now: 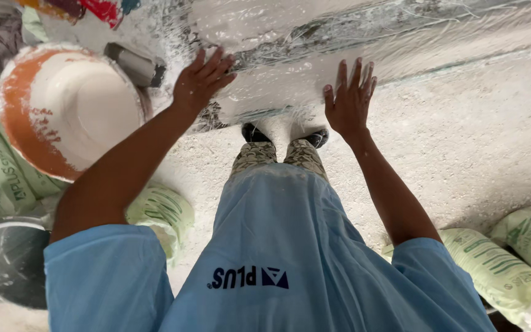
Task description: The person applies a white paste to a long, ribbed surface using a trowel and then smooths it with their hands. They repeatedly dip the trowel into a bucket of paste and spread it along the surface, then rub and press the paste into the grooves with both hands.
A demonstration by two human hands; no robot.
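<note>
My left hand [201, 80] and my right hand [350, 98] both lie flat, fingers spread, on a white slab [278, 74] covered with clear plastic film that runs across the top of the view. The hands press on its near edge about a shoulder's width apart and grip nothing. Below the slab's edge I see my two dark shoes [284, 134], patterned trousers and light blue shirt.
A large orange and white bucket [62, 107] crusted with white powder stands to the left, a grey tool handle [135, 65] beside it. A grey bucket [7, 261] sits at the lower left. Pale green sacks [499, 264] lie at right and left. The floor is dusty white concrete.
</note>
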